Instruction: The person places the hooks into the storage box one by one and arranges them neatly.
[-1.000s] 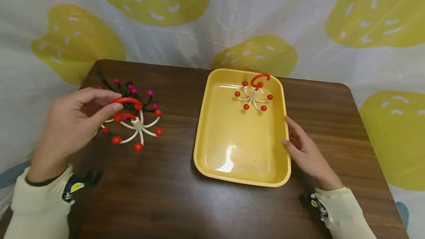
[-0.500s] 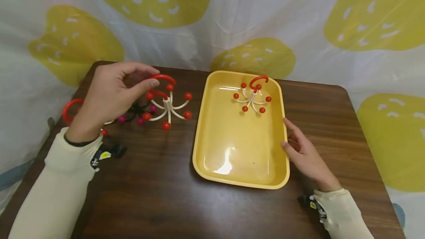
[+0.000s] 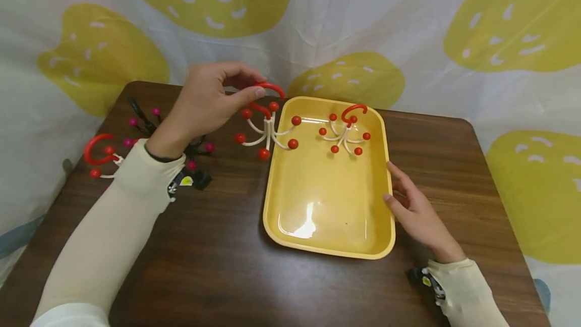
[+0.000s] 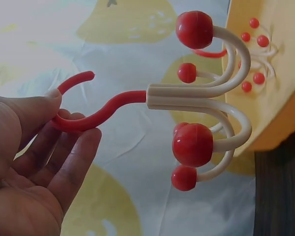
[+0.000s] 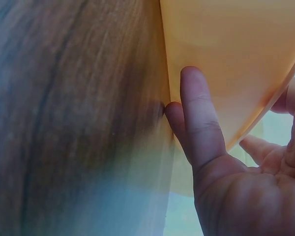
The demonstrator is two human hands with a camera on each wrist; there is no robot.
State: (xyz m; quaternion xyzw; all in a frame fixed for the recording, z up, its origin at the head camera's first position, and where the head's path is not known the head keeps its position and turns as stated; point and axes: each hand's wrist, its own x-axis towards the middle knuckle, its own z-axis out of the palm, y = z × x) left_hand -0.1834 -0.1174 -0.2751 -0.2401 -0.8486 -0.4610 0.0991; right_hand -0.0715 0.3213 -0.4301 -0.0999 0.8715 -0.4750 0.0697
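My left hand (image 3: 211, 96) pinches the red hook end of a hanging hook (image 3: 268, 130) between thumb and fingers. Its white curved arms end in red balls and hang down over the left rim of the yellow tray (image 3: 313, 250). In the left wrist view the red hook (image 4: 101, 114) lies between thumb and fingertips. A second red-and-white hanging hook (image 3: 346, 134) stands inside the tray at the back right. My right hand (image 3: 422, 216) touches the tray's right rim, and its extended fingers (image 5: 202, 118) rest against the outer wall.
Partly hidden by the left forearm, another red-and-white hanging hook (image 3: 97, 158) and black ones with magenta balls (image 3: 145, 121) lie on the brown table (image 3: 204, 266). A patterned white-and-yellow cloth (image 3: 254, 54) hangs behind the table.
My left hand has carried the hanging hook from the group at the left, rightward and away from me, to the tray's left rim. My right hand stays at the tray.
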